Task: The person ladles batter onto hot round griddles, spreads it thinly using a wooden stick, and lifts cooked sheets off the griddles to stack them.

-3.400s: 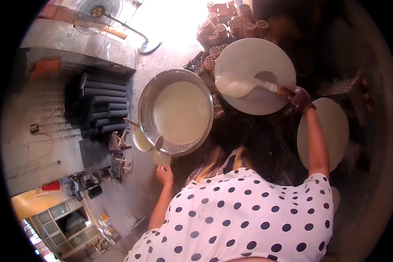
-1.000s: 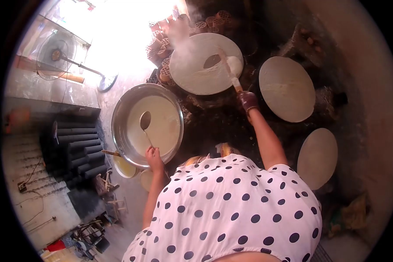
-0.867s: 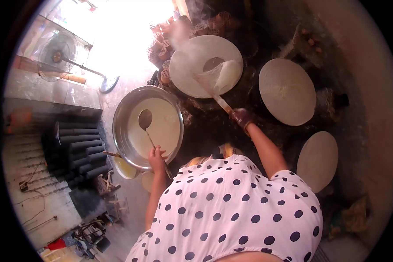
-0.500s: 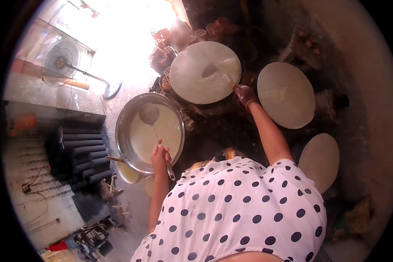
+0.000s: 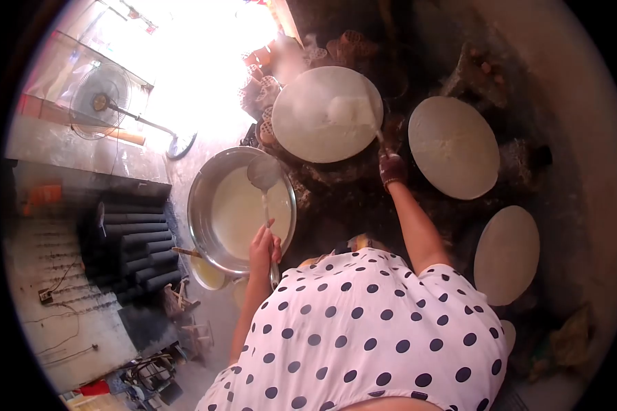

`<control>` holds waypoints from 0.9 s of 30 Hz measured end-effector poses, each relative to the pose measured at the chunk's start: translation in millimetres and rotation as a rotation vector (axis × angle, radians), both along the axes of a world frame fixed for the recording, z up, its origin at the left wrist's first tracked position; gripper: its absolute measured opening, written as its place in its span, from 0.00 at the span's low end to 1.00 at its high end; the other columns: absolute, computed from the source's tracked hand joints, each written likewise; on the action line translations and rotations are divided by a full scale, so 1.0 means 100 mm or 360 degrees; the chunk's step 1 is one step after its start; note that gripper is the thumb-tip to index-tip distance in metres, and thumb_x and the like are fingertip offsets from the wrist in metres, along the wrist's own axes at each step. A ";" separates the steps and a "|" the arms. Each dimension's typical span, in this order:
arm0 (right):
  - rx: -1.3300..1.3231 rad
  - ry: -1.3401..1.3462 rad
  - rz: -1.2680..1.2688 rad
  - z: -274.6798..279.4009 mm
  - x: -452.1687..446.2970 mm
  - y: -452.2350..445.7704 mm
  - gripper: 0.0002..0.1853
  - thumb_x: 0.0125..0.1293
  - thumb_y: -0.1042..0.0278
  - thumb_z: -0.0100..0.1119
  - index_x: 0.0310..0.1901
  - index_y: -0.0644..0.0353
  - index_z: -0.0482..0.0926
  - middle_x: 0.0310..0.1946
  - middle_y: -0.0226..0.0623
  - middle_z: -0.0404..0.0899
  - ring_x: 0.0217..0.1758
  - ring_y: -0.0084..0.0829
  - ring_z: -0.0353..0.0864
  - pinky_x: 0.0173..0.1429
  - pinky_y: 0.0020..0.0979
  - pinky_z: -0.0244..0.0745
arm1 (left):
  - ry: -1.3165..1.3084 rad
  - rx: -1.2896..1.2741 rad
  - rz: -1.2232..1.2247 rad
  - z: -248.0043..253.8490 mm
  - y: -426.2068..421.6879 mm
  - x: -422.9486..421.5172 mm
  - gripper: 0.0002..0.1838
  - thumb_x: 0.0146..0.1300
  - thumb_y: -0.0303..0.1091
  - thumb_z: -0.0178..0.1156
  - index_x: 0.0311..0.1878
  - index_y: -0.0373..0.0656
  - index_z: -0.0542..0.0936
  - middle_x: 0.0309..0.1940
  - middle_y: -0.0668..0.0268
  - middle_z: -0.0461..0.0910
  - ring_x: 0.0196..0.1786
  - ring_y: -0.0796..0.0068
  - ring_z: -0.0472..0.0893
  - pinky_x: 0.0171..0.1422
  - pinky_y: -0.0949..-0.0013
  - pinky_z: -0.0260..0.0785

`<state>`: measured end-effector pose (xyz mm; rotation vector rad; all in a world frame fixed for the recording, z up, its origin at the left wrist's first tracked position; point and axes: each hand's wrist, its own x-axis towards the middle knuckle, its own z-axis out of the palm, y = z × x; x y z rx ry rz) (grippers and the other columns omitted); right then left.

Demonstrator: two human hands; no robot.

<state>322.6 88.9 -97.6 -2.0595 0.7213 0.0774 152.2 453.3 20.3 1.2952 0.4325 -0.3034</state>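
My left hand [image 5: 260, 249] is closed around the handle of a metal ladle [image 5: 264, 171]. The ladle's bowl hangs over the right part of a large metal basin [image 5: 193, 205] of pale, creamy batter [image 5: 236, 216]. On my right hand [image 5: 393, 170] is a dark glove, its fingers wrapped around a slim, pale-ended scraper [image 5: 379, 132]. That tool reaches the right edge of a round, pale griddle [image 5: 298, 130]. A lighter, wet-looking patch of batter [image 5: 346, 109] lies right of the griddle's middle.
Two more round, pale discs [image 5: 454, 147] [image 5: 507, 255] stand at the right. Perforated clay-coloured cylinders [image 5: 267, 127] cluster behind the basin. At the left are a standing fan [image 5: 101, 103] and stacked black cylinders [image 5: 140, 240]. A smaller container [image 5: 208, 274] sits beside the basin.
The ladle has swung right, toward the basin's edge. My right hand has drawn back with the scraper to the griddle's rim. The dark spot on the griddle is now covered by pale batter.
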 end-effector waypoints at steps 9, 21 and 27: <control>0.0192 -0.0486 0.0337 -0.15 0.28 -0.06 0.18 0.67 0.58 0.53 0.55 0.53 0.78 0.50 0.44 0.80 0.54 0.41 0.79 0.58 0.34 0.71 | 0.0160 0.0008 -0.0378 -0.22 -0.11 0.60 0.21 0.72 0.36 0.46 0.64 0.36 0.66 0.22 0.68 0.72 0.13 0.85 0.65 0.15 0.79 0.60; -0.0197 -0.0128 0.0230 -0.47 -0.59 0.71 0.21 0.65 0.49 0.52 0.55 0.49 0.78 0.39 0.52 0.81 0.42 0.53 0.80 0.48 0.45 0.74 | 0.0105 0.0219 -0.0285 -0.34 -1.10 1.80 0.17 0.70 0.35 0.49 0.58 0.37 0.70 0.22 0.68 0.73 0.15 0.83 0.68 0.18 0.76 0.61; 0.0447 -0.0962 0.0385 -0.10 -0.55 0.42 0.18 0.63 0.57 0.59 0.45 0.64 0.82 0.38 0.47 0.83 0.40 0.34 0.81 0.46 0.39 0.74 | 0.0290 -0.1461 -0.0219 -0.25 -0.69 1.59 0.18 0.74 0.36 0.40 0.62 0.40 0.66 0.20 0.76 0.63 0.14 0.87 0.62 0.16 0.79 0.59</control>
